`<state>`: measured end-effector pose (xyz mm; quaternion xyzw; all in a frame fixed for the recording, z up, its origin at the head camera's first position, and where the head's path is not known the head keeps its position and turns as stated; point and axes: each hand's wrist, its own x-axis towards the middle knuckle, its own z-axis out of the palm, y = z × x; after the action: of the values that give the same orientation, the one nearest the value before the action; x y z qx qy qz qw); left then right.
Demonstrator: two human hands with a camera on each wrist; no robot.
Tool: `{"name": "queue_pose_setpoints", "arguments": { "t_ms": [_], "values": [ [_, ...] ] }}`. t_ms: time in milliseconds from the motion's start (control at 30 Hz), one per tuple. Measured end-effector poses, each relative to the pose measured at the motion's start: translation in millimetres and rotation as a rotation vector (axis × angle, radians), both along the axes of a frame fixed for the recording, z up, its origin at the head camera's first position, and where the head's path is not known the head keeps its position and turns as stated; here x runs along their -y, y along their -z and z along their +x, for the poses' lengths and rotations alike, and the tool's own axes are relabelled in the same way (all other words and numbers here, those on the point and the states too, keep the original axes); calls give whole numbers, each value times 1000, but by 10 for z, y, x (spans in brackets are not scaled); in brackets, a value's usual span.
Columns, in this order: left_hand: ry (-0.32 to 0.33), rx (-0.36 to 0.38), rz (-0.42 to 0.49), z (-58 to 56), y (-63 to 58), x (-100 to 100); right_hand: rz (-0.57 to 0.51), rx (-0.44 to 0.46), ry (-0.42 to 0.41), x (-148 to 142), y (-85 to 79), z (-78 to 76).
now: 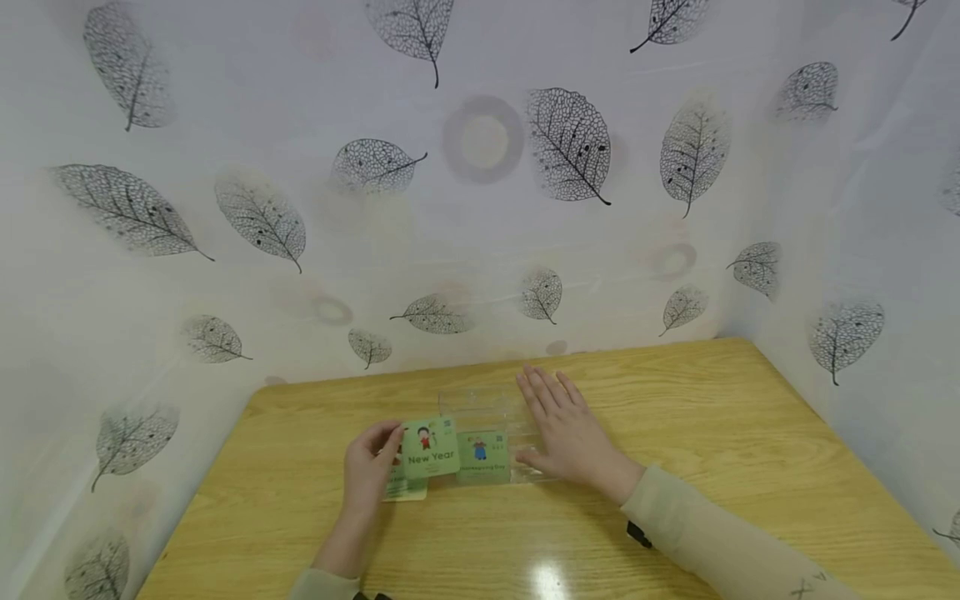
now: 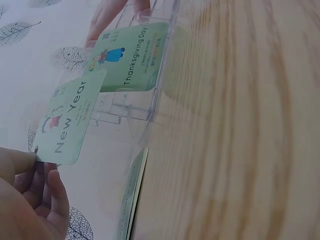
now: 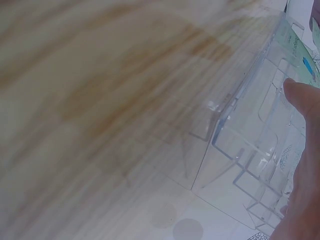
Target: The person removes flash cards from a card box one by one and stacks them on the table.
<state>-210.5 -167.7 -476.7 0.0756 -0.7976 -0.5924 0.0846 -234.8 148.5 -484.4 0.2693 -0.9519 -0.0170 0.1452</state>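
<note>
My left hand (image 1: 367, 467) pinches a green "New Year" card (image 1: 431, 450) by its left edge, thumb on the front. The card is raised and overlaps the left side of a clear plastic holder (image 1: 474, 402) in the head view. A green "Thanksgiving Day" card (image 1: 483, 457) sits in the holder's left part, upright against it. My right hand (image 1: 566, 433) rests on the holder's right side with fingers stretched out; its thumb (image 3: 295, 92) lies on the clear plastic front. Below the left hand's card, more green cards (image 1: 405, 487) lie on the table, partly hidden.
The wooden table (image 1: 675, 417) carries the holder and cards near its middle. A pale leaf-patterned sheet (image 1: 480, 233) stands behind the table and along both sides. A dark wrist strap (image 1: 639, 533) shows at the right sleeve.
</note>
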Motion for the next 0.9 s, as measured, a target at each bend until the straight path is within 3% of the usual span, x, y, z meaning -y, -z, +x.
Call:
{"name": "queue_pose_setpoints", "arguments": {
  "t_ms": [900],
  "values": [
    [-57, 4, -4, 16, 28, 209, 6, 3, 1, 4, -7, 6]
  ]
}}
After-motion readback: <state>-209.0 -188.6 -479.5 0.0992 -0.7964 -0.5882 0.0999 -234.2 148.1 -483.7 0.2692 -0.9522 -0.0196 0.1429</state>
